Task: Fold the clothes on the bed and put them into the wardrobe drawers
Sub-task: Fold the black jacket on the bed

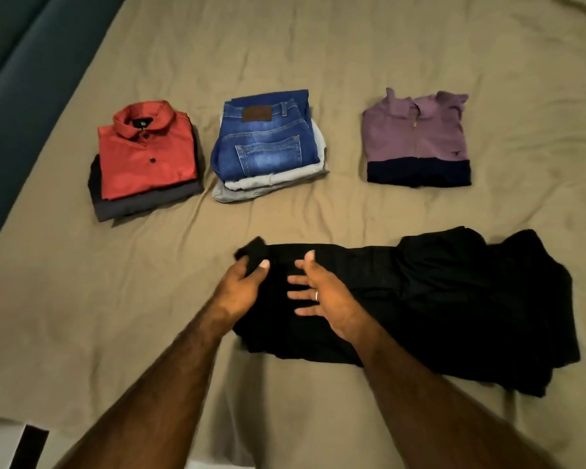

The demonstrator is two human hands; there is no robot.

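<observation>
Two bare forearms reach forward over the bed (82, 316), which is covered with an olive-brown, wrinkled sheet. Nearest to the person, the left hand (242, 287) pinches a corner of a black garment (437, 309): the thumb and the curled fingers close round a small flap of the cloth that stands up just beyond the knuckles. Just to the right of it, the right hand (322, 294) has its fingers spread and straight, apart from each other, over the same black cloth; whether the palm presses on it or hovers just above, I cannot tell. A pale ring (316, 295) sits on one finger of this hand. The black garment stretches from under both hands far to the right, where it lies in loose, uneven folds.

Beyond the hands, well apart from them, three folded piles lie in a row on the sheet. Beyond and to the left of the left hand is a red shirt (146, 154) with dark buttons, resting on top of a dark grey folded garment (142, 206). Straight beyond the hands are blue jeans (268, 140), folded, lying on light grey trousers (251, 189). Beyond and to the right of the right hand is a purple zip sweater (416, 137) with a dark navy hem. Farthest to the left, a dark teal padded edge (14, 79) runs beside the bed.
</observation>
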